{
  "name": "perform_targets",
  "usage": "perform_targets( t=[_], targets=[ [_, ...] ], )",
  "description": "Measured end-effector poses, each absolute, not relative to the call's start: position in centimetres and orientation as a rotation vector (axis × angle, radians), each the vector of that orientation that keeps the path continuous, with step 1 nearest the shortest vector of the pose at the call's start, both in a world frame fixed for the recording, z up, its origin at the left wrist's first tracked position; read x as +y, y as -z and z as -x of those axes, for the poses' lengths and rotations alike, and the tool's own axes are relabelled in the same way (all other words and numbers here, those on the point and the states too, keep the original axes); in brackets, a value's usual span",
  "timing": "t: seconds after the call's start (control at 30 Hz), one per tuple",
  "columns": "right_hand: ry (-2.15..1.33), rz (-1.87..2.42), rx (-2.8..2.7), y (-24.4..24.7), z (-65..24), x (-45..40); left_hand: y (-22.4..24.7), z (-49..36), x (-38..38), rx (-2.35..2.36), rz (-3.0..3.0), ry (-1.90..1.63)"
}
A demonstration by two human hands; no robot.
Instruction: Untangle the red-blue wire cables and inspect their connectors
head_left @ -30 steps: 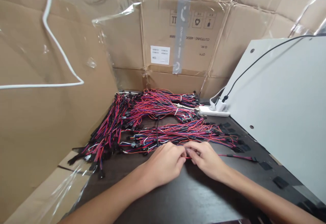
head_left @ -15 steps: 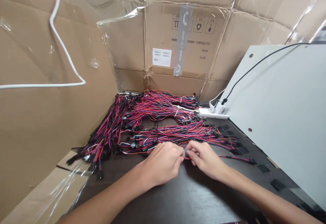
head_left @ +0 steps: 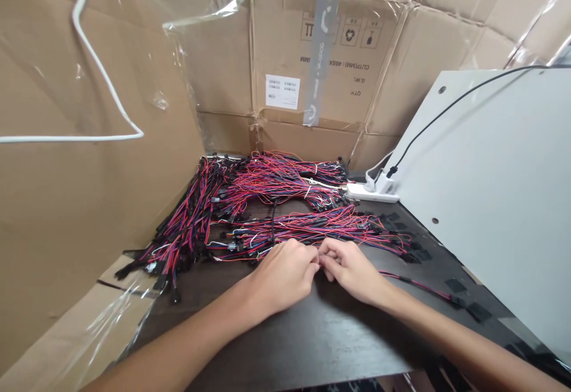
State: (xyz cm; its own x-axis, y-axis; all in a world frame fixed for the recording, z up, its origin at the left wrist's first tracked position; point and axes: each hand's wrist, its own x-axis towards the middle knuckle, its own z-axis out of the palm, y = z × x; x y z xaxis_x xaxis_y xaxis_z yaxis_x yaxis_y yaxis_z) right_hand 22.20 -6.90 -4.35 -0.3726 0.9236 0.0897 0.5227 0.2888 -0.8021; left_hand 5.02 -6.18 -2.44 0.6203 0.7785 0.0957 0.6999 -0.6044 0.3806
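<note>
My left hand (head_left: 288,273) and my right hand (head_left: 350,268) meet fingertip to fingertip above the dark table, both with fingers pinched. A thin red and dark wire cable (head_left: 422,285) trails from under my right hand to the right, ending in a black connector. Its other end is hidden between my fingers, both hands pinching it there. Just behind the hands lies a bundle of red, blue and black wire cables (head_left: 303,225), with a black tie around it.
More wire bundles (head_left: 276,181) lie behind, and another heap (head_left: 191,219) at left. A white power strip (head_left: 372,193) with plugs sits at the back right. Cardboard walls (head_left: 214,71) enclose the left and back; a white panel (head_left: 495,160) leans at right. The table (head_left: 289,350) ends in front.
My hands have come closer together, closing the small gap between the fingertips. The cable's free end at right has shifted slightly right and toward me. The view has tilted slightly.
</note>
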Motion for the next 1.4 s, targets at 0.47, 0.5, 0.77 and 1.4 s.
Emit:
perform_targets(
  t=[0.47, 0.5, 0.77, 1.4],
  targets=[
    [-1.104, 1.227, -1.976, 4.2, -22.8, -6.5, 1.5, -4.4, -5.5, 0.997, -2.421, -0.417],
    [-1.102, 1.230, -1.988, 4.2, -22.8, -6.5, 1.5, -4.4, -5.4, 1.013, -2.421, -0.415],
    [-0.975, 1.255, -2.109, 4.1, -22.8, -6.3, 2.0, -4.4, -5.4, 1.066, -2.479, -0.388],
    [-0.939, 1.246, -2.105, 4.3, -22.8, -6.0, 1.0, -4.0, -4.7, 1.039, -2.331, -0.322]
  ],
)
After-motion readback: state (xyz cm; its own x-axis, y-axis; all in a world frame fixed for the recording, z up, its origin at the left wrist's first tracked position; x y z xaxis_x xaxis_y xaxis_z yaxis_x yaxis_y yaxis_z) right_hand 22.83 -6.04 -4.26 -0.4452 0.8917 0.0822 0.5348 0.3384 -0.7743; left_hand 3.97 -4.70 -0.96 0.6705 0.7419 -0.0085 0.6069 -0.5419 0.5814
